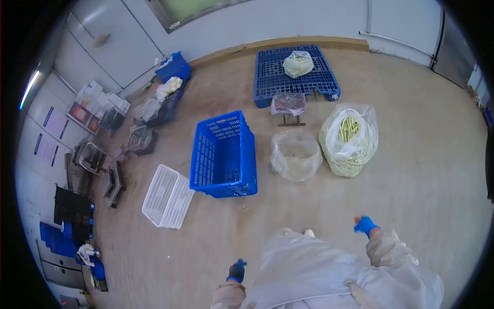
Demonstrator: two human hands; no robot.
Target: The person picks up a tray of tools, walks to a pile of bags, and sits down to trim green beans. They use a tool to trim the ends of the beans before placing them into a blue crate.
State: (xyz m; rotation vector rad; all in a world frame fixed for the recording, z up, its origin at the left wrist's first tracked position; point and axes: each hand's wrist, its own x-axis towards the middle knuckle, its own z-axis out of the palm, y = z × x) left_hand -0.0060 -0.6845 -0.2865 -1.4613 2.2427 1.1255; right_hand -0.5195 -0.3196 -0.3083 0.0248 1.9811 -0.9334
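My left hand [237, 270], in a dark blue glove, hangs low beside my pale smock [303, 268]. Its fingers are too small and dark to tell whether they are curled or spread. Out to the right is my right hand [366, 225] in a bright blue glove, fingers bent around a small orange thing [357, 220] whose kind I cannot make out. Neither hand touches the containers ahead. These are a tall blue plastic crate [248, 154], a white basket [169, 198], a clear plastic-lined tub [296, 157] and a clear bag [337, 159] of cut green stalks [350, 129].
A blue pallet [267, 77] by the far wall bears another bag [298, 64] of stalks. Before it stands a small stool [288, 105] draped in plastic. Blue crates [175, 67], bags and a low trolley [114, 184] line the left side. Pale floor [422, 154] stretches right.
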